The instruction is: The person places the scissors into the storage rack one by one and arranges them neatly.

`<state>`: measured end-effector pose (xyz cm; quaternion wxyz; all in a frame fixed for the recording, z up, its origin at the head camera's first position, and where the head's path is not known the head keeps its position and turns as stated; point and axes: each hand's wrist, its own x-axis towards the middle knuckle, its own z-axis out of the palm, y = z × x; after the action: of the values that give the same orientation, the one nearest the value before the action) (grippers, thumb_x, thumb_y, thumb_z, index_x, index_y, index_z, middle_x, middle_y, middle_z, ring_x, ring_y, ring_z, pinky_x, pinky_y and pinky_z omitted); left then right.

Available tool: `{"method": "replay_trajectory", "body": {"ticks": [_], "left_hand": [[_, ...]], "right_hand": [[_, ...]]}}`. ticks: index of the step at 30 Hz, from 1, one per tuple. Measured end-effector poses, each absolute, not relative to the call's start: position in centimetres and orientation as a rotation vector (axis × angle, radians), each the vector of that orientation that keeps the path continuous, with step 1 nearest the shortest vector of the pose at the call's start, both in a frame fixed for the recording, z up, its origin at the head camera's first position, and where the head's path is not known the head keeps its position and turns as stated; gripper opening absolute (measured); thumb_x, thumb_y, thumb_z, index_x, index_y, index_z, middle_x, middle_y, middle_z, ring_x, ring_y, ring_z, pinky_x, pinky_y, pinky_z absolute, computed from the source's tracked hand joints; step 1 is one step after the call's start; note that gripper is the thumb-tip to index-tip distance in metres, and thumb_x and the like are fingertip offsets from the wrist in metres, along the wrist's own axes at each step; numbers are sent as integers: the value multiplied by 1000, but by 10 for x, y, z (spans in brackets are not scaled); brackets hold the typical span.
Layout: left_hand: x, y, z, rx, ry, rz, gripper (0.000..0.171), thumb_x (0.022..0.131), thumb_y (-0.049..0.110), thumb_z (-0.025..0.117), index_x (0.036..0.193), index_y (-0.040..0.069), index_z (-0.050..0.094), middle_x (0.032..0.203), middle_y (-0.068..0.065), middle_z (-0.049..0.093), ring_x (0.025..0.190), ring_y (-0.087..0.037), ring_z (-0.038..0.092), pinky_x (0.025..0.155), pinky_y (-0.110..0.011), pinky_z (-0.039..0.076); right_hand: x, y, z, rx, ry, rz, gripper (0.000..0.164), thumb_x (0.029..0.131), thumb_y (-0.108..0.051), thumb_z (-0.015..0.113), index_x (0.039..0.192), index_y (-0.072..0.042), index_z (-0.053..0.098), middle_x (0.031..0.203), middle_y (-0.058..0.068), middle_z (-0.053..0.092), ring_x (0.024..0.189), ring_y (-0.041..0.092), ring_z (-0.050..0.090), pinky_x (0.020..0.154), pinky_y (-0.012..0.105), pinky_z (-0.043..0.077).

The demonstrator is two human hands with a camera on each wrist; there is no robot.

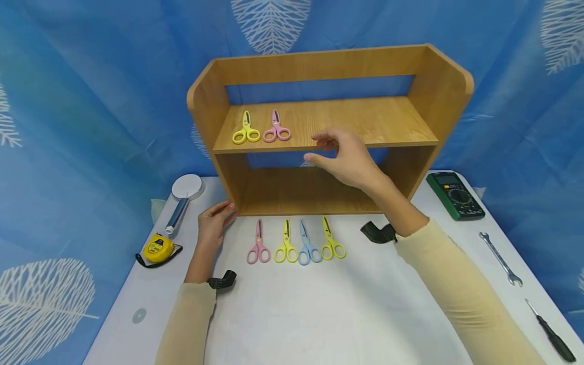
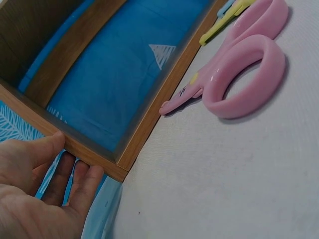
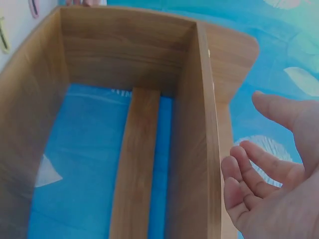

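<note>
Your left hand (image 1: 214, 222) pinches wooden shelf unit (image 1: 319, 67) at lower-left corner; right hand (image 1: 350, 158), loosely spread, near upper board's front edge.

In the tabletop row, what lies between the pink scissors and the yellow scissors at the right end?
Another pair of yellow scissors, nearer the pink scissors, then the blue scissors, nearer the right-end yellow scissors; the head view shows both.

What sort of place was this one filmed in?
It looks like a staged tabletop recording spot, though the room beyond is hidden: blue leaf-print cloth surrounds a white table at the back and sides, and tools such as a multimeter lie along its edges.
</note>
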<state>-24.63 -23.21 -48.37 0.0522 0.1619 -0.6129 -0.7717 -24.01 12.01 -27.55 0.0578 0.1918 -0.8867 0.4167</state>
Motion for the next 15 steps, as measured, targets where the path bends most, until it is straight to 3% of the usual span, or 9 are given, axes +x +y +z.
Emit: {"method": "replay_trajectory", "body": {"ticks": [8, 15], "left_hand": [[-244, -236, -486, 510, -1884, -2325, 35, 92, 8, 77, 126, 0, 70, 102, 2, 70, 100, -14, 72, 101, -36, 60], [-246, -229, -483, 495, -1959, -2207, 41, 92, 9, 78, 131, 0, 67, 105, 3, 69, 96, -10, 72, 98, -38, 61]], "right_hand": [[-195, 162, -329, 625, -2791, 1285, 48, 92, -30, 80, 133, -11, 64, 118, 7, 69, 112, 25, 61, 96, 45, 53], [-170, 182, -383, 502, -2909, 1314, 49, 91, -32, 81, 133, -12, 64, 114, 6, 70, 109, 26, 63, 97, 45, 55]]}}
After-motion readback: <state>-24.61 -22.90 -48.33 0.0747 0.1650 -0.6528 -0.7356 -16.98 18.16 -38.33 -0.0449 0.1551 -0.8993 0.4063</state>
